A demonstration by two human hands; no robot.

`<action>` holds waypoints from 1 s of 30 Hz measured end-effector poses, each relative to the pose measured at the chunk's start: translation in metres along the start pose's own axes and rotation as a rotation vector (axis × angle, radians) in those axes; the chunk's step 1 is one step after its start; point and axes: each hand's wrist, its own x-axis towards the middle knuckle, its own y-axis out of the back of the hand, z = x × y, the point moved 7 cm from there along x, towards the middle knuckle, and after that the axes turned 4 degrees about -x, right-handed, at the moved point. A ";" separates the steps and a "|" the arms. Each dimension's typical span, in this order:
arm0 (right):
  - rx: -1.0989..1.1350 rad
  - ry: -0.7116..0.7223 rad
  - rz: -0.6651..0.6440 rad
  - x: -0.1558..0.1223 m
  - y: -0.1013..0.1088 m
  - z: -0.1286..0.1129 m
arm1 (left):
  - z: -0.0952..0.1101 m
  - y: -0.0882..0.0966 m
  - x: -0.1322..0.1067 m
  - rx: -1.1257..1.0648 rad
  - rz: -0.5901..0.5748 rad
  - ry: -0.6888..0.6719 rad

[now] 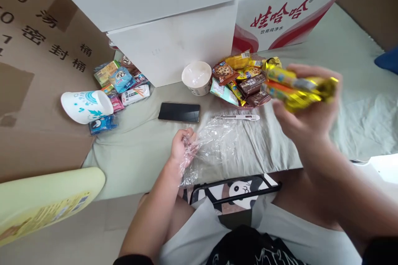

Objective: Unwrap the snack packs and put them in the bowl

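My right hand (314,120) is raised at the right, wrapped round a few gold-wrapped snack bars (295,87); motion blurs them a little. Beside them lies a heap of packaged snacks (253,85), with brown, yellow and pale green wrappers, on a pinkish plate or tray mostly hidden underneath. My left hand (184,149) grips a crumpled clear plastic bag (217,140), which spreads to the right over the cloth. Just beyond that hand a black phone (179,112) lies flat. A white utility knife (239,117) rests between the bag and the snack heap.
An upright paper bowl (197,78) stands against white boxes (174,45). Leftward, another paper bowl (87,107) lies tipped beside more packaged snacks (122,80) and a brown carton (40,70). A panda-patterned item (242,190) sits at my lap; a yellow-green object (52,198) is lower left.
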 end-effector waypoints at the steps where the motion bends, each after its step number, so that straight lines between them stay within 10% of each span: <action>1: -0.078 0.097 0.015 0.016 -0.004 0.000 | 0.000 0.000 0.001 0.012 -0.012 0.006; 5: -0.362 0.178 -0.294 0.048 -0.049 0.022 | -0.002 0.003 0.001 0.041 -0.062 0.043; 9: -0.372 0.217 -0.179 0.013 -0.040 0.018 | -0.002 0.011 -0.003 0.048 -0.121 0.093; 11: -0.230 0.154 -0.129 -0.018 -0.031 0.016 | -0.003 0.012 -0.008 0.070 -0.180 0.136; 17: 0.360 -0.222 -0.522 -0.083 -0.072 0.015 | -0.027 -0.009 -0.033 0.187 -0.468 0.303; 20: 0.613 -0.484 -0.668 -0.110 -0.097 0.015 | -0.034 -0.019 -0.027 0.282 -0.440 0.085; 23: 0.610 -0.629 -0.538 -0.125 -0.100 0.027 | -0.024 -0.017 -0.016 0.327 -0.242 -0.309; 30: 0.303 -0.473 -0.153 -0.110 -0.065 0.037 | -0.003 -0.003 -0.015 0.185 0.103 -0.606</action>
